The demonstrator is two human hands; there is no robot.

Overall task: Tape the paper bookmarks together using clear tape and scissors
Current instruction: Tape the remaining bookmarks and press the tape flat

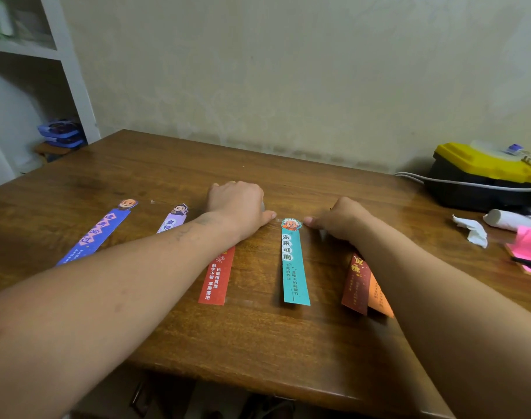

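Several paper bookmarks lie in a row on the wooden table point(258, 334): blue point(98, 234), purple point(170, 222), red point(217, 275), teal point(293, 264), dark red point(356, 282) and orange point(380, 297). My left hand point(240, 204) is curled just left of the teal bookmark's cartoon head, its thumb pointing right; a grey edge that looks like the tape roll point(262, 206) peeks from under it. My right hand point(339, 220) is curled just right of that head, thumb and fingers pinched together. A faint clear tape strip point(290, 219) seems stretched between the two thumbs. My forearms cover parts of the purple, red and dark red bookmarks. No scissors are visible.
A black and yellow toolbox point(484, 176) with a white cable stands at the back right. Crumpled tissue point(472, 231), a paper roll point(506, 219) and pink sticky notes point(530, 246) lie at the right edge. A white shelf point(71, 71) is at left, and a wall runs behind the table.
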